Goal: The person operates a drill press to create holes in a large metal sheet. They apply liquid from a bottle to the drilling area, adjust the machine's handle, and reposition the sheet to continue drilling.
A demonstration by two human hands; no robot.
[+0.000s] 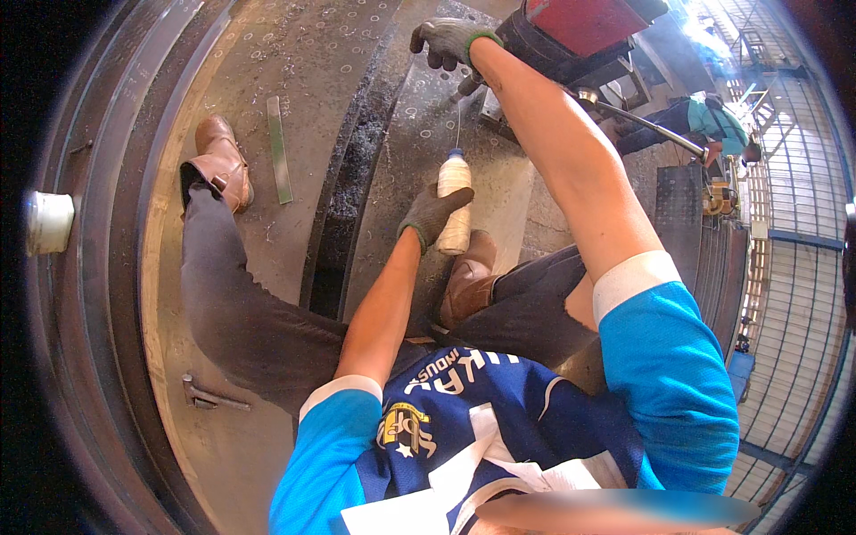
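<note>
Your left hand, in a dark work glove, is wrapped closed around a white plastic squeeze bottle. The bottle stands nearly upright with its long axis pointing up the picture, its thin nozzle aimed at the drill tip. A fine stream or tube runs from the nozzle toward that spot; you cannot tell which from here.

Your right hand, gloved too, lies farther out, fingers curled over a handle at the left side of the red drilling machine. Whether the grip is tight is not clear, but the hand is closed on it.

The relation that matters: the drill bit meets the curved steel plate directly ahead of the bottle, between your two hands. The left hand is the nearer one to your body and sits below the bit; the right is just above and beside it.

The plate carries chalk-circled marks, and a flat steel strip lies well apart toward its left edge, near your left boot. Another person crouches past the plate's right edge.
</note>
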